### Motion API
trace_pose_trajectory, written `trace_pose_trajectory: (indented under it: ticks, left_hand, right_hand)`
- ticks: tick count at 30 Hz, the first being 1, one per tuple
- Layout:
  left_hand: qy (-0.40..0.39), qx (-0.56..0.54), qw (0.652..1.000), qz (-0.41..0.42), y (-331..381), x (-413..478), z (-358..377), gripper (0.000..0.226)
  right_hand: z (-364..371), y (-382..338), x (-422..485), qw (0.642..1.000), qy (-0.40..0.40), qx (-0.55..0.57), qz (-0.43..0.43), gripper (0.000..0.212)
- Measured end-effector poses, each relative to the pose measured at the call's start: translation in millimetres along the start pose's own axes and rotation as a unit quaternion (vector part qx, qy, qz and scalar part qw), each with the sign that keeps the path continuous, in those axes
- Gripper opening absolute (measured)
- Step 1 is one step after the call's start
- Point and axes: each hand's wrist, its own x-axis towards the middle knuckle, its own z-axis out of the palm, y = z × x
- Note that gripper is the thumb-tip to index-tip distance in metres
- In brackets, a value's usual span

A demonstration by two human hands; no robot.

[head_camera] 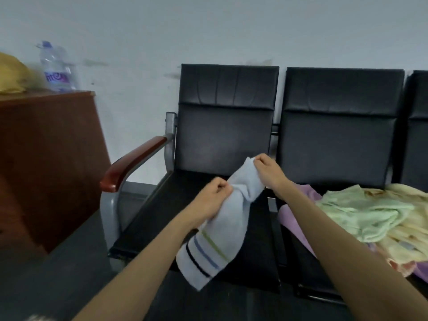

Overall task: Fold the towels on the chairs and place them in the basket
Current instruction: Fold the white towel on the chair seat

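Pinching soft striped terry towel (222,225), left hand (212,200), right hand (268,169)

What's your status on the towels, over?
Left hand and right hand both pinch the blue striped towel, held over the left chair seat. Loose towel pile on the next seat. Basket not in view.

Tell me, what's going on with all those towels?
A person is holding a blue striped towel above the seat of the left chair, pinching its top edge with the left hand and the right hand. It hangs loose, not yet folded. A heap of green, yellow and purple towels lies on the next chair. No basket is in view.
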Motion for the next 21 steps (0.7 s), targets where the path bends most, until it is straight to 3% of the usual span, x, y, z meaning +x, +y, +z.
trace_pose_trajectory:
  ticks: [2, 6, 10, 16, 21]
  left_hand:
    - [-0.130, 0.037, 0.989, -0.057, -36, -5, 25, 0.023]
    - [-0.142, 0.248, 0.955, -0.079, -103, -5, 42, 0.034]
    - [-0.224, 0.405, 0.884, -0.064, -147, -14, 45, 0.048]
    - [-0.097, 0.329, 0.935, -0.093, -145, -3, 32, 0.029]
    - [-0.012, 0.349, 0.920, -0.175, -153, 4, 16, 0.066]
  right_hand:
    - [10, 38, -14, 0.995, -0.056, -0.065, 0.046, 0.013]
    - [31, 105, -48, 0.979, -0.092, -0.090, 0.159, 0.012]
    - [48, 141, -75, 0.966, -0.133, -0.114, 0.192, 0.009]
    - [61, 140, -74, 0.944, -0.200, -0.228, 0.131, 0.031]
    - [86, 152, -74, 0.929, -0.138, -0.313, 0.139, 0.033]
